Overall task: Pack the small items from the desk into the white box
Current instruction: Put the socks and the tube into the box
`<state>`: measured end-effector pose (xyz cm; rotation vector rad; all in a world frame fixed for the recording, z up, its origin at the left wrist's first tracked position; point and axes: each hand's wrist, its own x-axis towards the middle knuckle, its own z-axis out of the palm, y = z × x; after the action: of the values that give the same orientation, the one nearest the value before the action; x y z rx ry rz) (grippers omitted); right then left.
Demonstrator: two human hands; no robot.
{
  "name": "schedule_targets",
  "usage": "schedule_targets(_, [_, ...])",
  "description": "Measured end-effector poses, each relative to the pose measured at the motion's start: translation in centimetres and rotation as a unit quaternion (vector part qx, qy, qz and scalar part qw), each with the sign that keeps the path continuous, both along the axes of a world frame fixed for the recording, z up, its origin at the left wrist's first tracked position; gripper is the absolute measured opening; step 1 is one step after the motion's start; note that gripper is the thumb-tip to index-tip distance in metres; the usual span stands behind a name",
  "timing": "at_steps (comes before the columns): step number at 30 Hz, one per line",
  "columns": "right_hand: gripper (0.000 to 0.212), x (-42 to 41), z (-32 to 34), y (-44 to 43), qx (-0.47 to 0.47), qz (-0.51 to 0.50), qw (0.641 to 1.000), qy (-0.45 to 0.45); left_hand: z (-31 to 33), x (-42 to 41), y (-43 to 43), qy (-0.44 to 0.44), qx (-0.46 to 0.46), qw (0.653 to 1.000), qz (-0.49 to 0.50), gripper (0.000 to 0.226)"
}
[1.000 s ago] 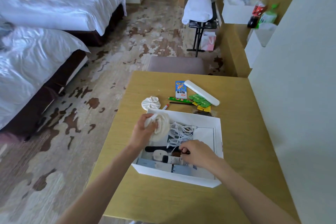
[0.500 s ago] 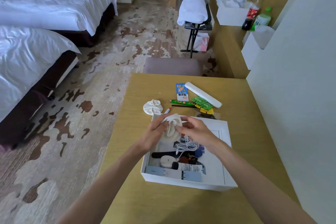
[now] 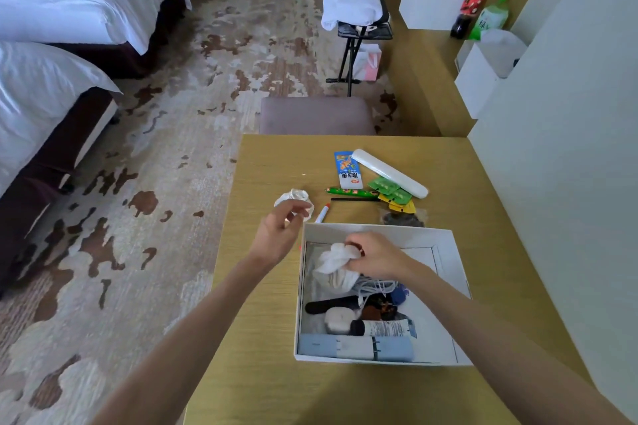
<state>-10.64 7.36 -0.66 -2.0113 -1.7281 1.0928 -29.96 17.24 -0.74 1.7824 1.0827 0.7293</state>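
The white box [image 3: 448, 252] sits on the wooden desk [image 3: 269, 383] and holds a coiled white cable, a black strip, a tube and other small things. My right hand [image 3: 376, 257] is inside the box at its far left, fingers closed on a white cloth bundle [image 3: 333, 260]. My left hand [image 3: 278, 229] hovers just left of the box, fingers apart, over a second crumpled white bundle [image 3: 297, 197] lying on the desk. Beyond the box lie a pen [image 3: 321, 214], a blue packet [image 3: 348, 170], a white oblong case [image 3: 390, 172] and green and yellow sachets [image 3: 393, 193].
A dark clear-wrapped item [image 3: 402, 217] lies against the box's far wall. A grey stool [image 3: 316, 115] stands past the desk's far edge. The wall [image 3: 569, 183] borders the desk on the right. Beds [image 3: 51, 79] stand on the left across patterned carpet.
My left hand has let go of the white cloth bundle and moved left toward the other bundle on the desk. My right hand has lowered the cloth into the box.
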Motion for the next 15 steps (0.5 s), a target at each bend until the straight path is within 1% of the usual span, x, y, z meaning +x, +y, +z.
schedule_targets(2, [0.006, -1.0, -1.4, 0.7, -0.002, 0.0, 1.0, -0.024, -1.0, -0.2, 1.9, 0.043, -0.002, 0.999, 0.017, 0.026])
schedule_targets(4, [0.008, -2.1, -2.9, 1.3, 0.028, -0.008, 0.997, -0.072, -2.6, -0.3, 3.5, 0.095, -0.01, 0.995, 0.015, 0.025])
schedule_targets(5, [0.011, -2.6, -3.6, 1.4, 0.05, -0.009, 0.991, -0.126, -3.5, -0.4, 4.1, 0.116, -0.015, 0.993, 0.009, 0.024])
schedule_targets(7, [0.018, -3.4, -4.5, 1.2, 0.091, 0.0, 0.96, -0.263, -4.8, -0.4, 5.3, 0.154, -0.021, 0.988, -0.001, 0.023])
schedule_targets(8, [0.023, -3.5, -4.8, 1.1, 0.107, 0.01, 0.944, -0.311, -5.3, -0.4, 5.8, 0.17, -0.023, 0.985, 0.0, 0.023])
schedule_targets(9, [0.027, -3.5, -4.9, 1.0, 0.118, 0.017, 0.933, -0.339, -5.7, -0.3, 6.4, 0.187, -0.019, 0.982, 0.005, 0.024])
schedule_targets(11, [0.041, -3.2, -4.6, 1.0, 0.129, 0.008, 0.924, -0.36, -6.4, 0.0, 7.6, 0.219, 0.005, 0.976, 0.014, 0.026])
schedule_targets(13, [0.054, -2.8, -4.1, 0.8, 0.146, -0.007, 0.922, -0.358, -7.1, 0.7, 8.9, 0.248, 0.022, 0.968, 0.019, 0.029])
schedule_targets(15, [0.052, -2.4, -3.3, 0.4, 0.164, -0.016, 0.924, -0.344, -7.6, 1.7, 10.1, 0.301, 0.03, 0.953, 0.014, 0.038])
